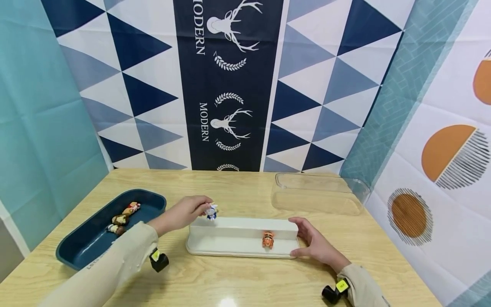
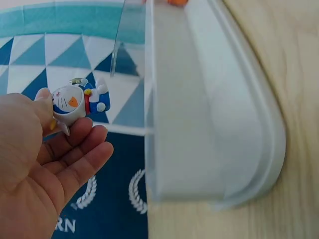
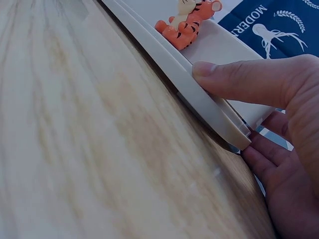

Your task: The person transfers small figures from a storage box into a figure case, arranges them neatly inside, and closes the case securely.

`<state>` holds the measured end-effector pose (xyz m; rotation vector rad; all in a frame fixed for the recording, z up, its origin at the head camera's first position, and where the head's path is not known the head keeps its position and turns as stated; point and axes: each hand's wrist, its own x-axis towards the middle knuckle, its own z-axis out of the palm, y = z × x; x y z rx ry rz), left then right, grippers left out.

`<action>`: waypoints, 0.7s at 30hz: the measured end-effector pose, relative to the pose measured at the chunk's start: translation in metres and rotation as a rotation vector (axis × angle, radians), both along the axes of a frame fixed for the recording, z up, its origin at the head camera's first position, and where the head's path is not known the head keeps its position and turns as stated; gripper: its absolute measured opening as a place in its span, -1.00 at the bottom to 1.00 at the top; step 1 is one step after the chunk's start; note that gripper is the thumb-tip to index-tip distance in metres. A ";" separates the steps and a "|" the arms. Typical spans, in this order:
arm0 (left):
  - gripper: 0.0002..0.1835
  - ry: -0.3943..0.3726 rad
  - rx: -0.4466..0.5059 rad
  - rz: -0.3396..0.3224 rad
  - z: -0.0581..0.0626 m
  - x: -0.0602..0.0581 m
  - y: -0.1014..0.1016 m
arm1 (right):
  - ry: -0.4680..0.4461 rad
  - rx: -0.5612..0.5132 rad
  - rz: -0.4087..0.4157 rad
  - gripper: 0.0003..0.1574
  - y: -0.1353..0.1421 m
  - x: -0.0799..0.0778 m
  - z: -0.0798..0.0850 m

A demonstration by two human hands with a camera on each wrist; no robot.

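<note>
My left hand [image 1: 185,212] pinches a small blue-and-white cartoon figurine [image 1: 211,212] with a red collar between thumb and fingers. In the left wrist view the figurine [image 2: 75,100] lies sideways, held apart from the stand. Below it is a long white two-step display stand [image 1: 226,246]. At the stand's right end, my right hand [image 1: 317,244] grips it, thumb on the front rim and fingers around the end. On the lower step sits an orange tiger figurine [image 1: 268,239], close to the right end; the right wrist view also shows this tiger [image 3: 185,27].
At the left stands a dark blue tray [image 1: 76,260] holding several small figurines [image 1: 120,219]. A clear plastic cover [image 1: 318,202] rests at the back right of the wooden table [image 1: 230,281]. Patterned cloth hangs behind and at both sides.
</note>
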<state>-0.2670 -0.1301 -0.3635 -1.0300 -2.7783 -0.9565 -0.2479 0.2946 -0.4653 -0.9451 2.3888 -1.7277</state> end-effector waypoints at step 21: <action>-0.78 0.001 -0.005 -0.089 -0.023 0.026 0.068 | 0.025 -0.002 0.012 0.13 0.000 0.000 -0.001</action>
